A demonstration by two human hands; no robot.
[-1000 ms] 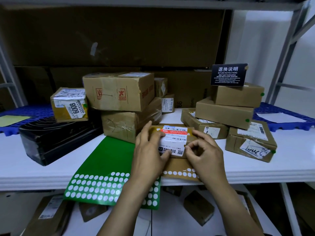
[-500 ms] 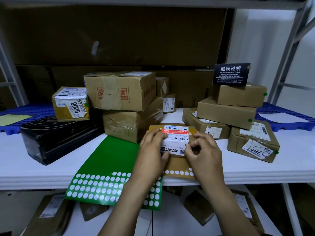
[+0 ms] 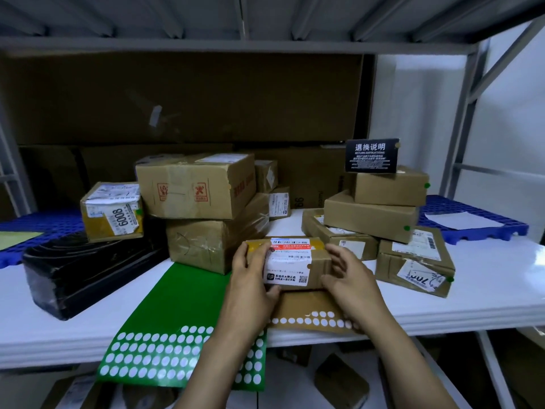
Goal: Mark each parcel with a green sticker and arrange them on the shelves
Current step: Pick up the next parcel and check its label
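Frame centre | my left hand [image 3: 250, 278] grips parcel [image 3: 290, 261] left end | my right hand [image 3: 351, 281] holds right end, fingers curled

Pretty dim overall, with a cool bluish cast. The white shelf [image 3: 486, 290] catches the brightest light on the right, while the back cardboard [image 3: 177, 98] sits in shadow. Wide-angle lens bends the edges, and everything looks slightly soft.

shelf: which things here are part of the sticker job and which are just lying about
Job: small labelled parcel, held by left hand and right hand; green sticker sheet; stacked parcels with green dots.
Lying about: return-instructions card; blue plastic mat; white paper; brown sticker sheet.
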